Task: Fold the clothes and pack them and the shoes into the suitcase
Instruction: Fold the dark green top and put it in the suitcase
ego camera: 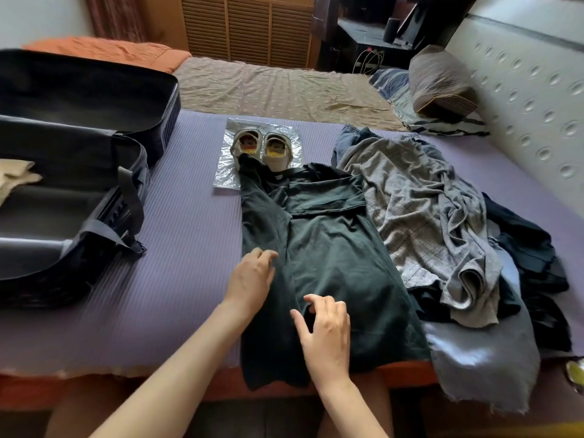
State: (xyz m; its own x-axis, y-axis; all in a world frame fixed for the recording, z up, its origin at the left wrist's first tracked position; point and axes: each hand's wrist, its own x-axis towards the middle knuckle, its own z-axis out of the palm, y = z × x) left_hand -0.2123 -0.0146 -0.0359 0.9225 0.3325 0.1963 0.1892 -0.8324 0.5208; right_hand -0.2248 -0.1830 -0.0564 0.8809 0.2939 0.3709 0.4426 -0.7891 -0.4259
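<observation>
Hiding both shoes' (261, 147) toes, dark shirt (322, 248) lies under both hands.

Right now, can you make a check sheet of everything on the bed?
Surface: purple mat over the bed.
Job's things: dark shirt spread flat, one sleeve over the shoes on a plastic sheet; open suitcase holding a beige cloth.
Clutter: clothes pile; pillow.
Hands: left hand and right hand open on the shirt.
Cables: wires beyond the bed.
Surroundings: dimpled wall.
</observation>
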